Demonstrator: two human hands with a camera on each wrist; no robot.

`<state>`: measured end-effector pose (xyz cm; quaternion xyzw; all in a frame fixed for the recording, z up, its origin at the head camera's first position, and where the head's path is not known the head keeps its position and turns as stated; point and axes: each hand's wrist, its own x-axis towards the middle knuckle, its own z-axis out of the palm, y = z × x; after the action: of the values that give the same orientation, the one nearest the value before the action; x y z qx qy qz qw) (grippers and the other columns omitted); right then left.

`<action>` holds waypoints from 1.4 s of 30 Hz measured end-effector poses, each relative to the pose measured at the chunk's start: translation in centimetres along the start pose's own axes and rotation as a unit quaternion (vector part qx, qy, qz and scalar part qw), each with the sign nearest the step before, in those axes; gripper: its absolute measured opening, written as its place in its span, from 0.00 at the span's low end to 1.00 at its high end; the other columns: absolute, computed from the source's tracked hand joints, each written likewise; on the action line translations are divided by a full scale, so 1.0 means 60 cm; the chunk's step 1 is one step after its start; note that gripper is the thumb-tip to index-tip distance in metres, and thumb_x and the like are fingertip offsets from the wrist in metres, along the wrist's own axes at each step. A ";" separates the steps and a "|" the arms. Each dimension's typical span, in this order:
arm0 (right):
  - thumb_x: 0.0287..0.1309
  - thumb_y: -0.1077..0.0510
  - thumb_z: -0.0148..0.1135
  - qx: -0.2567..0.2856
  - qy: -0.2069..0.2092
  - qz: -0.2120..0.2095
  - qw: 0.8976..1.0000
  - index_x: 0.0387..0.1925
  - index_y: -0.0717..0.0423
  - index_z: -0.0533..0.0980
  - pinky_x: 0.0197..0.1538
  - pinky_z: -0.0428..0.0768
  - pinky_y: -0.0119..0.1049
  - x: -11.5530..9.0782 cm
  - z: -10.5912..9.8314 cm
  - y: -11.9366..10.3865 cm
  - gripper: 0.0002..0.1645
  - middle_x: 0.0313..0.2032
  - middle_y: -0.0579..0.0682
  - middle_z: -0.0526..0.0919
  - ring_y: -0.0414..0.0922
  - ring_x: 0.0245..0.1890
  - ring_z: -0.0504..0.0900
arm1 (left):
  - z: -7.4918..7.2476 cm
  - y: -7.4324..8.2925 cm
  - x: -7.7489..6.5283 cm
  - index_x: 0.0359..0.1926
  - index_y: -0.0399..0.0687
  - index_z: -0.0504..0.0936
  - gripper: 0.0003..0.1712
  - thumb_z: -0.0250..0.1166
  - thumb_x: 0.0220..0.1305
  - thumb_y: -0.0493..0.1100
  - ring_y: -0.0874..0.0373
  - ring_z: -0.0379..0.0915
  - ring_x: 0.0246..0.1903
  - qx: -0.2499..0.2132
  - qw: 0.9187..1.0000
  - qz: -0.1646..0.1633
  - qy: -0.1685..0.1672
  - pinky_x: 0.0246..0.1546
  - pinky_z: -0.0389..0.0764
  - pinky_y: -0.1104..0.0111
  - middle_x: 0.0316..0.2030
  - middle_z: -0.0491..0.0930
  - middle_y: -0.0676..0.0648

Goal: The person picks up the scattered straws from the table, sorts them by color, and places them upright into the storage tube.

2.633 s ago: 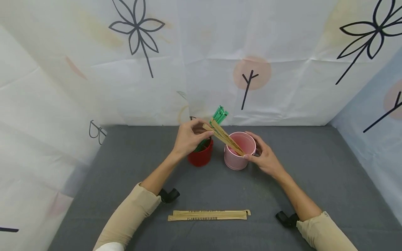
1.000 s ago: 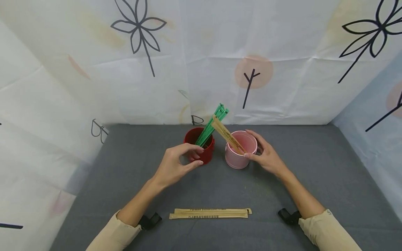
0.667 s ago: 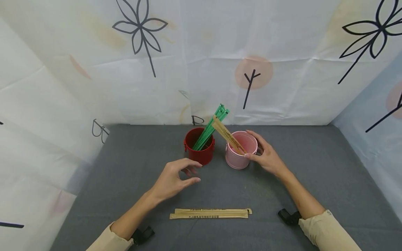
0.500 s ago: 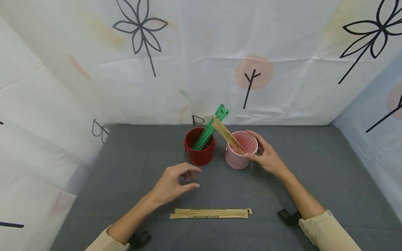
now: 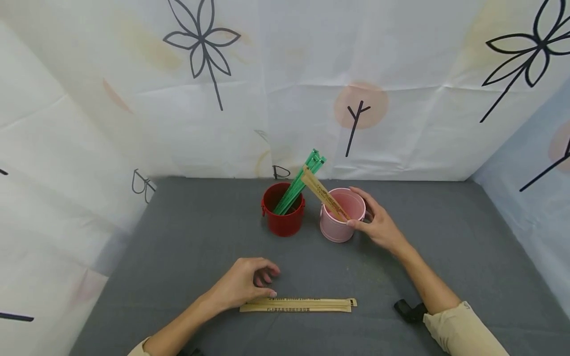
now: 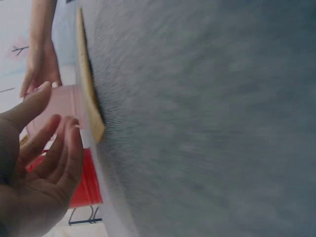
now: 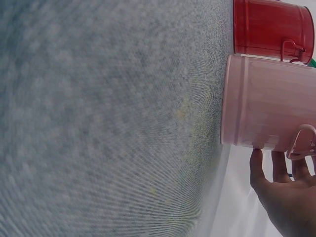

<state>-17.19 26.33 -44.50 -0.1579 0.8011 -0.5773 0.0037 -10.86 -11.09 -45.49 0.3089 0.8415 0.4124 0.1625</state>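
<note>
My left hand (image 5: 249, 282) is at the left end of two paper-wrapped straws (image 5: 307, 305) lying side by side on the table. Its fingers are loosely bent, with a gap between thumb and fingertips and nothing between them in the left wrist view. Farther back, my right hand (image 5: 378, 225) holds a small pink bucket (image 5: 337, 231) by its right side, thumb at the front rim and fingers round the far side. Tan wrapped straws (image 5: 322, 190) lean out of that bucket to the left. In the right wrist view, fingers (image 7: 280, 168) touch the bucket's side.
A red bucket (image 5: 284, 225) stands left of the pink one, holding several green-wrapped straws (image 5: 296, 185) that lean right, crossing behind the tan ones. Grey cloth (image 5: 200, 222) covers the table. A white patterned curtain (image 5: 285, 99) hangs behind it and at the sides.
My left hand has let go of a tan straw, now leaning in the pink bucket, and has come down and toward me to the straws on the table. My right hand stays on the bucket.
</note>
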 end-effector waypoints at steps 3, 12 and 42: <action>0.58 0.66 0.69 -0.011 0.006 0.006 1.000 0.76 0.47 0.56 0.67 0.68 0.46 -0.001 -0.002 -0.001 0.50 0.69 0.56 0.65 0.54 0.67 0.66 | 0.001 -0.005 -0.004 0.44 0.50 0.85 0.21 0.81 0.48 0.42 0.67 0.78 0.34 0.016 1.000 -0.014 -0.014 0.34 0.80 0.74 0.36 0.84 0.57; 0.59 0.67 0.69 -0.004 -0.001 0.006 1.000 0.76 0.47 0.55 0.66 0.66 0.57 -0.001 0.000 0.001 0.49 0.69 0.57 0.65 0.56 0.68 0.66 | 0.011 -0.009 -0.018 0.39 0.52 0.86 0.15 0.80 0.49 0.41 0.73 0.74 0.29 0.068 0.996 -0.029 -0.041 0.33 0.78 0.74 0.27 0.79 0.65; 0.58 0.66 0.70 -0.015 0.003 0.000 1.000 0.76 0.46 0.56 0.64 0.70 0.50 -0.001 0.003 0.003 0.50 0.67 0.55 0.67 0.53 0.65 0.68 | -0.006 0.004 -0.010 0.35 0.57 0.83 0.10 0.72 0.59 0.36 0.69 0.76 0.29 0.039 0.999 -0.002 0.029 0.32 0.80 0.73 0.29 0.79 0.62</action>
<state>-17.13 26.24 -44.71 -0.1563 0.8094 -0.5661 -0.0009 -10.50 -11.61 -45.05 0.3011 0.8618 0.3878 0.1273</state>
